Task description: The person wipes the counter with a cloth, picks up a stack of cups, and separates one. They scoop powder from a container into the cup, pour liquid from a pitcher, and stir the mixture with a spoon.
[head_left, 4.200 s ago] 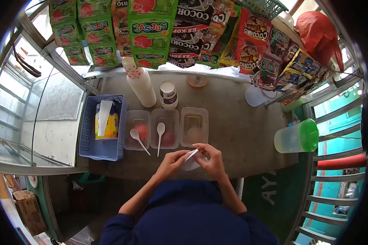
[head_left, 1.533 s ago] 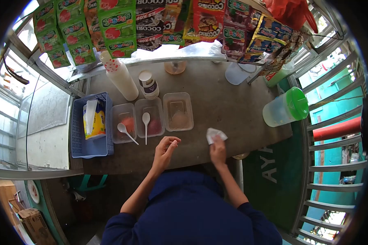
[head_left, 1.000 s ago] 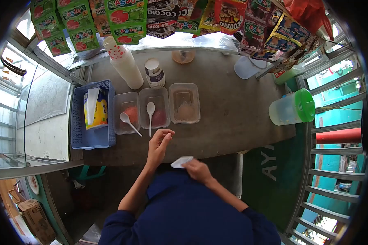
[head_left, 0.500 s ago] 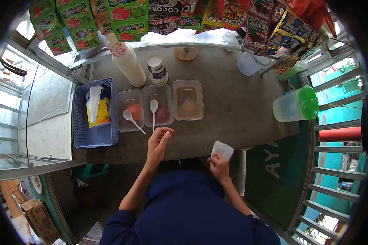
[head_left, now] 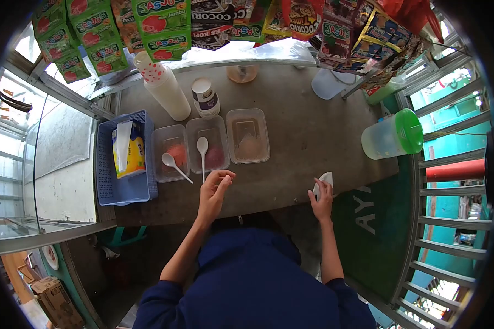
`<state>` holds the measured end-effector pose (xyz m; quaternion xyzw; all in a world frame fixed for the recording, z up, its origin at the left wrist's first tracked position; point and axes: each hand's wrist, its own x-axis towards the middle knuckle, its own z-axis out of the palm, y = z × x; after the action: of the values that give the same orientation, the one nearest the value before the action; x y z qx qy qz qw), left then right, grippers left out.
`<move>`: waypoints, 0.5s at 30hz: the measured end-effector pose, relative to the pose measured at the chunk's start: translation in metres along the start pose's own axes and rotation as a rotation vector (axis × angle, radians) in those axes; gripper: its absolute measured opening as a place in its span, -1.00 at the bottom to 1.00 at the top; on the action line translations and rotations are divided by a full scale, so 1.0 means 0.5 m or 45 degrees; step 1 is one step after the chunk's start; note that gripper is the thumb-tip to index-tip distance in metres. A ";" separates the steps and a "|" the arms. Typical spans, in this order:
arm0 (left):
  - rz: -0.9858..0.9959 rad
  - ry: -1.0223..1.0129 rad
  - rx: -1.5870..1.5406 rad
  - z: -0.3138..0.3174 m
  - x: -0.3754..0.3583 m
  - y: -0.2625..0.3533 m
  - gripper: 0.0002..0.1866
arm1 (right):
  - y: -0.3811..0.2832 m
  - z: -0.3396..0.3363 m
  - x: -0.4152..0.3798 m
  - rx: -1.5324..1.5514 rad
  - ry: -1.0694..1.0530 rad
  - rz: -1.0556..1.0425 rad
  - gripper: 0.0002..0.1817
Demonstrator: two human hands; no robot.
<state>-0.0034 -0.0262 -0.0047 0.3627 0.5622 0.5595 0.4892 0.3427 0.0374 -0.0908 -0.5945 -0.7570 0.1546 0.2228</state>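
Observation:
My left hand [head_left: 214,194] hovers at the table's near side, just below the middle container, its fingers curled and nothing visible in them. A white spoon [head_left: 202,148] stands in the middle container [head_left: 217,129], its handle ending near my left fingertips. Another spoon [head_left: 173,162] leans in the left container [head_left: 162,137], which holds reddish powder. Light brown powder lies in the right container [head_left: 252,123]. At the table's front edge, to the right, my right hand [head_left: 322,202] is closed on a white tissue [head_left: 327,178], partly hidden behind the fingers.
A blue basket [head_left: 127,189] with a yellow tissue pack [head_left: 130,156] is at the left. Behind the containers are stacked cups [head_left: 206,98] and a tall white cup stack [head_left: 170,96]. A green-lidded pitcher [head_left: 384,139] stands right. Sachets [head_left: 162,27] hang above.
My right hand has moved right and slightly up along the table edge with the tissue, which now shows less of its surface. My left hand has barely moved. The view has shifted slightly.

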 end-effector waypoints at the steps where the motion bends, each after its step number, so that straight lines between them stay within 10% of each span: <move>1: 0.002 0.005 0.001 -0.002 -0.001 0.000 -0.79 | 0.001 0.005 -0.006 0.003 -0.001 -0.005 -0.59; 8: -0.027 0.024 0.035 -0.011 -0.001 -0.010 -0.79 | 0.031 0.036 -0.010 -0.286 0.224 0.166 -0.63; 15: -0.013 0.035 0.046 -0.001 0.012 0.000 -0.79 | -0.076 -0.019 0.002 0.460 -0.232 -0.126 -0.74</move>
<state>-0.0057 -0.0205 -0.0057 0.3610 0.5808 0.5517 0.4776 0.3160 0.0289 -0.0634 -0.4906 -0.7622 0.3297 0.2638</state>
